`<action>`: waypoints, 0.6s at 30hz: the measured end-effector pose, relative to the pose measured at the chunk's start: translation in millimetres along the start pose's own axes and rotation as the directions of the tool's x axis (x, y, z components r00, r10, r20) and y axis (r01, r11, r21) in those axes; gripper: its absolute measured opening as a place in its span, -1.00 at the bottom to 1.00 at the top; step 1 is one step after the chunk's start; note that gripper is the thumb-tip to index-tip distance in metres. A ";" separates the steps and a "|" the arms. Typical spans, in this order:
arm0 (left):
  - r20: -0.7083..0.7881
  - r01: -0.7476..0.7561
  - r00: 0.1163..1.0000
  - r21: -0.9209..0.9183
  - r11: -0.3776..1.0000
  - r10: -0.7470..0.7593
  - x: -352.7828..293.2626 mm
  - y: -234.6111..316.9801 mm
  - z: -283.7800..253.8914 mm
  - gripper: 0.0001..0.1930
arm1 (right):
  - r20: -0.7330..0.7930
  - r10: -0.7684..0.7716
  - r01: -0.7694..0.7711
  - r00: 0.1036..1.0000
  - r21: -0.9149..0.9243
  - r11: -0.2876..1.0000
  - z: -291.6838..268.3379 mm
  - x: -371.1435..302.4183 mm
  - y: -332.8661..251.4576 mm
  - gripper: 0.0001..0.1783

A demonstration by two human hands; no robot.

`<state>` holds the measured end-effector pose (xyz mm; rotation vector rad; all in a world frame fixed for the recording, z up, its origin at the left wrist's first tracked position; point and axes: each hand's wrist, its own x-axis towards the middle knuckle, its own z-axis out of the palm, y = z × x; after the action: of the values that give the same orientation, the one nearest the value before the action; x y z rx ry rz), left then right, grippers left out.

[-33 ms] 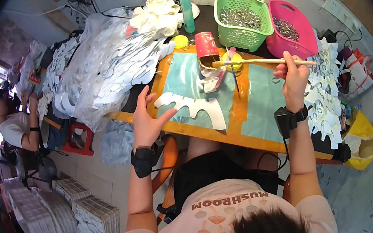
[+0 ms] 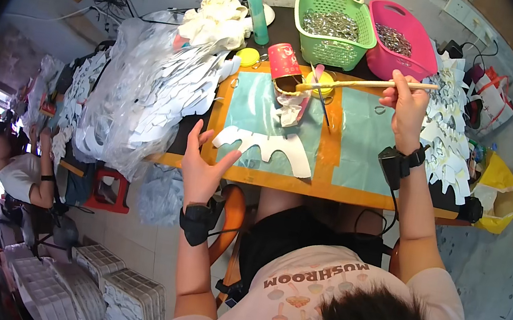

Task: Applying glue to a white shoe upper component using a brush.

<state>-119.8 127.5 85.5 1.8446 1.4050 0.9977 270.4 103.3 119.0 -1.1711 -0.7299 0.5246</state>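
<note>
My right hand (image 2: 408, 109) is closed around the wooden handle of a long brush (image 2: 351, 83), held roughly level above the table. The brush's bristle end is at the mouth of a tilted red can (image 2: 284, 61), whose inside looks dark and rim smeared. A crumpled whitish wad (image 2: 290, 110) lies just below that mouth. My left hand (image 2: 202, 166) is open, thumb and fingers spread, at the left end of a white cut-out piece (image 2: 265, 143) with a notched edge. That piece lies flat on the blue-green sheet (image 2: 247, 104). Whether the left fingers touch it I cannot tell.
Overlapping white pieces (image 2: 173, 104) and clear plastic (image 2: 110, 89) cover the left; more white pieces (image 2: 446, 133) lie right. Behind are a green basket (image 2: 329, 50) and a pink basket (image 2: 405, 66) of metal parts, and a spray bottle (image 2: 257, 14). Another person (image 2: 16, 164) sits far left.
My right hand and the brush have shifted slightly to the right. My left hand and the white piece look nearly unmoved.
</note>
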 end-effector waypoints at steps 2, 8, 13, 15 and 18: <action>-0.018 0.008 1.000 -0.006 1.000 -0.008 -6.8 -9.8 -2.0 -0.13 | -0.024 -0.040 0.041 0.999 0.018 0.999 -0.9 -0.1 -5.4 -0.74; -0.037 0.040 0.999 0.014 0.999 -0.040 -14.9 -12.7 8.5 -0.19 | -0.050 -0.030 0.042 0.998 0.250 0.967 5.9 -7.7 -2.8 -0.78; -0.055 0.003 0.999 0.038 0.999 -0.001 -18.9 -24.5 18.4 -0.15 | -0.076 0.120 -0.073 0.990 0.450 0.890 12.4 -11.5 -10.1 -0.81; -0.058 -0.004 0.998 0.054 0.999 0.007 -20.5 -28.4 19.9 -0.18 | -0.056 0.163 -0.112 0.985 0.509 0.854 15.6 -12.2 -14.6 -0.81; -0.073 -0.036 0.996 0.116 0.993 0.044 -20.6 -31.9 23.7 -0.22 | 0.006 0.179 -0.148 0.984 0.590 0.794 17.9 -5.9 -17.0 -0.82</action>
<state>-119.2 115.1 42.4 1.9430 1.5034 1.0361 253.1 105.0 137.5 -0.6547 -0.3707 0.7987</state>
